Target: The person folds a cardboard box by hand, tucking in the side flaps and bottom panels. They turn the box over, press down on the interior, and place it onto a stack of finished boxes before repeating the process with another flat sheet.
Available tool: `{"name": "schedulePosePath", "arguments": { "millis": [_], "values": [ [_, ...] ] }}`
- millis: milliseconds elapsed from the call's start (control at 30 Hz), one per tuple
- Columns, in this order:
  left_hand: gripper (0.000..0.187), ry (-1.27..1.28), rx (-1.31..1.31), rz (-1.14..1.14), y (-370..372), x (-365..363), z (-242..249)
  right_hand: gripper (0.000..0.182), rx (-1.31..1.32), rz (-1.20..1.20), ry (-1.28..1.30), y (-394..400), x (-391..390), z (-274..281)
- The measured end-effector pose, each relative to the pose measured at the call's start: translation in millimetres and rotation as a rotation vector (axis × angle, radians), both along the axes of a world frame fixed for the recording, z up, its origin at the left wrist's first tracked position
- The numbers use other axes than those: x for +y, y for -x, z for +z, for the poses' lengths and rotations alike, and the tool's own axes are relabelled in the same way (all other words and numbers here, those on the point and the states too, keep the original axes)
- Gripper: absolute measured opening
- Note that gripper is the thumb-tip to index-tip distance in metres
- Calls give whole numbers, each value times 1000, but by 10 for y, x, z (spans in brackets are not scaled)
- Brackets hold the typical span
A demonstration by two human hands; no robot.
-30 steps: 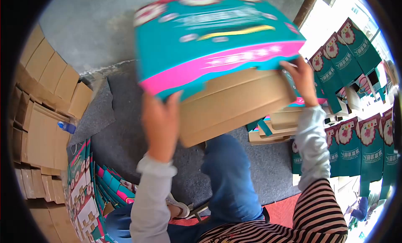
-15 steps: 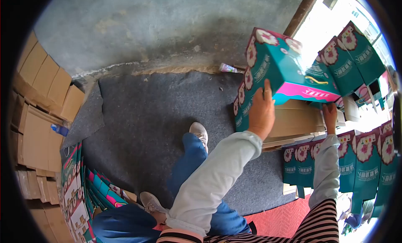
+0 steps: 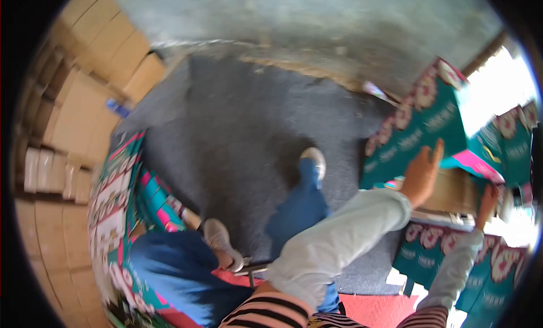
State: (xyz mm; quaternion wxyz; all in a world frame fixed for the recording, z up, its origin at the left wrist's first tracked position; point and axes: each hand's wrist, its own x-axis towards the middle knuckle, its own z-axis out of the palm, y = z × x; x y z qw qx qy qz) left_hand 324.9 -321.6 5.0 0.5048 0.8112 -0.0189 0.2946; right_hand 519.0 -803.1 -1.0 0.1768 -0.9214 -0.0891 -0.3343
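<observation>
A green carton box [image 3: 418, 130] with pink trim and flower pictures stands tilted at the right, its top glaring in the light. My left hand [image 3: 421, 175] grips its near corner, with fingers stretched up along the green side panel. On the lower right edge, by the pink strip [image 3: 478, 163], my right hand [image 3: 487, 202] has its fingers closed on the box. Brown cardboard [image 3: 452, 192] shows beneath the box, between my hands. Motion blur hides the exact finger contact.
Several matching green boxes [image 3: 435, 254] stand below my hands, with others [image 3: 517, 147] at the far right. Brown cartons [image 3: 85, 113] are stacked at the left. Flattened printed cartons [image 3: 116, 209] lie beside my leg. Grey matting [image 3: 237, 124] covers the floor up to the wall [image 3: 317, 22].
The view has swung, so the scene sits further right and the left-hand carton stacks show more. Both hands stay on the green box.
</observation>
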Motion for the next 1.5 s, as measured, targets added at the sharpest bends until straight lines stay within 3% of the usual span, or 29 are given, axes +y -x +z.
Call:
{"name": "schedulePosePath", "arguments": {
  "millis": [33, 67, 100, 167, 267, 300, 400, 467, 533, 667, 833, 933, 1033, 1133, 1200, 1233, 1333, 1367, 1500],
  "values": [
    [87, 26, -15, -15, 23, -12, -11, 44, 9, 32, -52, -131, -242, -5],
    [87, 39, 42, -94, 62, 41, 32, 43, -27, -23, -193, 317, 390, 272],
    [87, 6, 43, -90, 97, 37, 11, 43, -76, 154, -413, 448, 599, 399],
    [83, -93, 246, -213, 211, 199, 156, 40, -195, 209, -475, 1306, 2105, 960],
    [78, -247, 148, -46, 373, 359, 319, 34, -184, 389, -324, 1832, 2995, 1229],
    [64, -241, 9, 24, 564, 560, 497, 34, -186, 436, -322, 2041, 3343, 1249],
    [51, -136, 15, -69, 1266, 1510, 818, 29, -131, 662, -332, 2453, 4145, 1111],
    [41, -128, 239, -86, 1949, 2372, 950, 25, -107, 844, -107, 2707, 4602, 1099],
    [39, -301, 345, 140, 2576, 3202, 717, 28, -79, 1042, 12, 2881, 5032, 1083],
    [36, -516, 931, 585, 4002, 4819, 292, 36, -99, 1436, 167, 3310, 5884, 1191],
    [30, -428, 1253, 1217, 5464, 6013, -800, 31, -106, 1732, 300, 3706, 6595, 1098],
    [32, -396, 1281, 1406, 5641, 6357, -1098, 31, 5, 1796, 468, 3654, 6782, 892],
    [46, -371, 1228, 1430, 5698, 6698, -1251, 34, 311, 1739, 552, 3591, 6891, 804],
    [63, -524, 1239, 1562, 5712, 7054, -1572, 36, 477, 1656, 607, 3585, 7066, 746],
    [75, -393, 1321, 1564, 5779, 7272, -1807, 36, 535, 1635, 676, 3581, 7185, 734],
    [74, -176, 1431, 1437, 5800, 7388, -1735, 34, 528, 1634, 693, 3579, 7213, 707],
    [75, -191, 1463, 1369, 5833, 7422, -1708, 33, 611, 1614, 746, 3581, 7254, 689],
    [63, -363, 1506, 1363, 5814, 7379, -1710, 32, 630, 1619, 741, 3598, 7278, 686],
    [36, -665, 1657, 1133, 5634, 7372, -1679, 30, 652, 1621, 724, 3604, 7306, 698]
  ]
}}
